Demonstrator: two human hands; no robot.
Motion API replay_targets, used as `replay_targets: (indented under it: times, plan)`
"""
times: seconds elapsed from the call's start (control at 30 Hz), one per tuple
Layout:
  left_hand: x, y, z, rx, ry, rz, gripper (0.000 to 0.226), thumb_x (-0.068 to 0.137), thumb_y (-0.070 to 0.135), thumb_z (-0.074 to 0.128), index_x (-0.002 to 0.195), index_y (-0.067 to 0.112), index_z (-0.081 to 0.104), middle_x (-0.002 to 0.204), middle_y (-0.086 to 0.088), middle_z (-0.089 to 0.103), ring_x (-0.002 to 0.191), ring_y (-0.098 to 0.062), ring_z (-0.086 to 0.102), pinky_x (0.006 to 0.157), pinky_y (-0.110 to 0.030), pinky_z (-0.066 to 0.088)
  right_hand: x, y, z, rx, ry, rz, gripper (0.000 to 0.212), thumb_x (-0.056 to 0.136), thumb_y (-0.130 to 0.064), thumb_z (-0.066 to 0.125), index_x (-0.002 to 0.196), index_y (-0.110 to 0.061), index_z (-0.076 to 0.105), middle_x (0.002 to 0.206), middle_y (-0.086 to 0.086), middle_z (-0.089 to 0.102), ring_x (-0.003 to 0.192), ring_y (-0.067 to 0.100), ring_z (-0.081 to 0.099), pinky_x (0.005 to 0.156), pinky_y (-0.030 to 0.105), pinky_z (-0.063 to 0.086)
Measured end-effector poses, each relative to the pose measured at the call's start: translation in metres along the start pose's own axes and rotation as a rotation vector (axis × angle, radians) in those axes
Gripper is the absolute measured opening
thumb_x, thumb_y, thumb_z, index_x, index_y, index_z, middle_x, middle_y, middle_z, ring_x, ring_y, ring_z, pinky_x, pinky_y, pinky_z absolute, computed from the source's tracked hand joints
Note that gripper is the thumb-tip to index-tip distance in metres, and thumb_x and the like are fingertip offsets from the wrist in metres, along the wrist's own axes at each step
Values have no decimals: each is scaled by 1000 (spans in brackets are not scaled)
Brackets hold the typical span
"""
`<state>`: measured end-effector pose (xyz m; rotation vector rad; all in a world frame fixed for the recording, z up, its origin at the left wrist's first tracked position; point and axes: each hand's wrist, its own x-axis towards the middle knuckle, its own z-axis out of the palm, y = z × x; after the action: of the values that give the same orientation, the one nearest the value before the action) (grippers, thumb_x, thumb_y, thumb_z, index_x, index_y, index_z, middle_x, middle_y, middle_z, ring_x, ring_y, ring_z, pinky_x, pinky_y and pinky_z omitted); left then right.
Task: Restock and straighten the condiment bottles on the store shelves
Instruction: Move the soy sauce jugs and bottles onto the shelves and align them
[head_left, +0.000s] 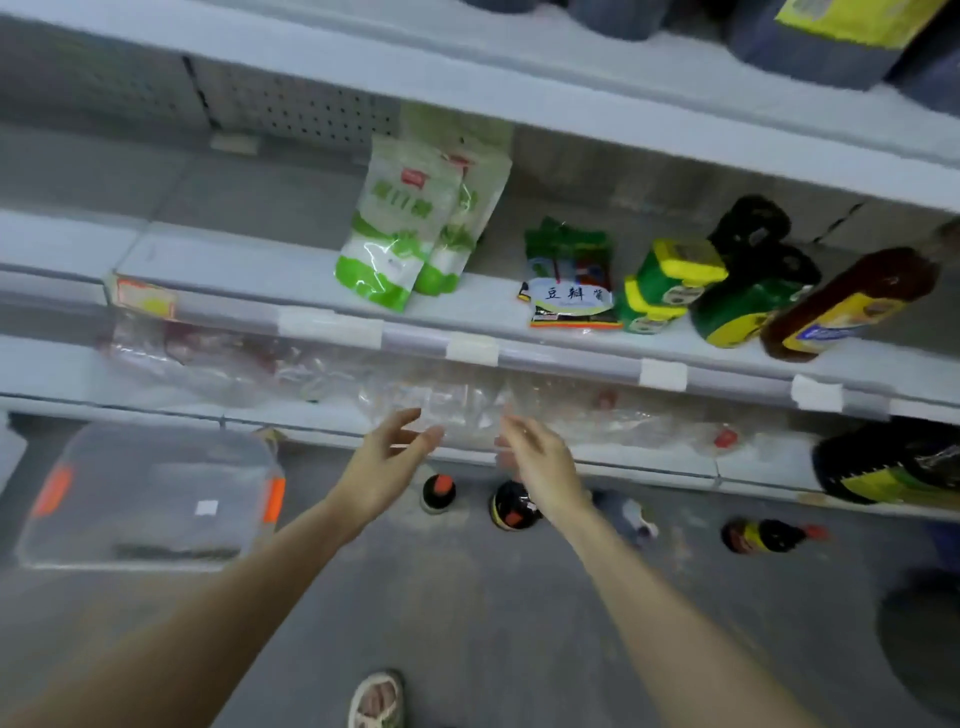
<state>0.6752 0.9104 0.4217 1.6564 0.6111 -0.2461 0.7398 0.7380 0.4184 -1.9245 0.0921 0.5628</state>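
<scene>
My left hand (387, 460) and my right hand (540, 462) reach side by side toward the lower shelf (649, 462), fingers loosely spread, holding nothing. Just beyond them lies a clear plastic-wrapped pack of bottles (447, 405), blurred. On the middle shelf (249, 265) stand green-and-white pouches (395, 228), a green sauce packet (569, 275), yellow-capped green jars (670, 280), dark bottles with green labels (748, 291) and a brown bottle with a yellow label (852, 306), leaning. Dark sauce bottles stand on the floor: one (439, 491), another (511, 506) and a lying one (763, 535).
A clear plastic bin with orange latches (145, 499) sits on the floor at left. A dark bottle with a yellow label (893, 462) lies on the lower shelf at right. Large dark jugs (815, 36) fill the top shelf. My sandalled foot (376, 699) is at the bottom edge.
</scene>
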Motion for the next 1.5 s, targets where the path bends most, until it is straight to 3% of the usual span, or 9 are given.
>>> replay_targets:
  times: [0.1, 0.3, 0.43, 0.57, 0.7, 0.87, 1.1, 1.3, 1.5]
  plan:
    - [30, -51, 0, 12, 18, -77, 51, 93, 39, 58, 140, 25, 45, 116, 2, 59, 105, -14, 56, 89, -29, 44, 28, 49, 28, -3, -13, 64, 8, 98, -34, 53, 96, -32, 61, 100, -8, 66, 105, 20, 64, 94, 38, 47]
    - [94, -157, 10, 15, 42, -194, 48, 93, 35, 58, 138, 20, 48, 111, -4, 61, 105, -19, 59, 78, -29, 46, 86, 150, 79, 58, -36, 152, 8, 96, -26, 58, 98, -24, 65, 95, -7, 67, 100, 16, 63, 96, 36, 48]
    - [131, -233, 23, -1, 58, -289, 48, 93, 36, 58, 137, 22, 48, 108, -2, 62, 107, -20, 59, 82, -32, 46, 125, 225, 111, 42, -35, 184, 33, 94, -26, 60, 121, -7, 62, 107, -1, 64, 100, 8, 58, 92, 25, 45]
    - [157, -297, 39, -6, 67, -359, 49, 93, 40, 57, 138, 23, 48, 108, 0, 62, 109, -20, 59, 89, -34, 48, 155, 289, 135, 42, -90, 271, 43, 92, -30, 63, 132, -19, 51, 114, -11, 58, 115, 10, 54, 102, 27, 39]
    - [181, -336, 53, -10, 51, -385, 51, 94, 42, 54, 141, 24, 44, 117, -1, 59, 102, -12, 58, 75, -21, 47, 186, 330, 157, -24, -93, 250, 85, 75, -62, 68, 143, -18, 42, 142, -5, 50, 131, 12, 46, 111, 35, 36]
    - [203, -370, 57, -31, 66, -395, 51, 93, 43, 55, 140, 27, 44, 118, 1, 59, 104, -11, 58, 74, -21, 47, 212, 359, 176, -5, -78, 169, 55, 88, -31, 68, 137, -18, 46, 127, -7, 55, 120, 6, 50, 98, 19, 36]
    - [214, -390, 54, -58, 36, -413, 53, 92, 46, 54, 141, 28, 43, 118, 2, 60, 106, -13, 59, 75, -21, 48, 232, 377, 187, -51, -36, 80, 29, 88, -25, 69, 112, -25, 55, 108, -5, 61, 106, 13, 58, 92, 25, 44]
    - [202, -385, 49, -111, 44, -411, 50, 93, 47, 54, 139, 31, 44, 120, 3, 59, 109, -14, 58, 85, -28, 48, 221, 381, 185, -61, -37, 69, 25, 86, -29, 72, 108, -25, 59, 109, 4, 66, 106, 21, 62, 95, 37, 49]
    - [173, -349, 36, -108, 20, -351, 48, 93, 46, 54, 138, 32, 45, 118, 3, 58, 107, -11, 58, 78, -22, 48, 182, 327, 168, -103, -76, -2, 15, 87, -27, 71, 90, -15, 63, 82, -3, 64, 79, 8, 62, 72, 16, 47]
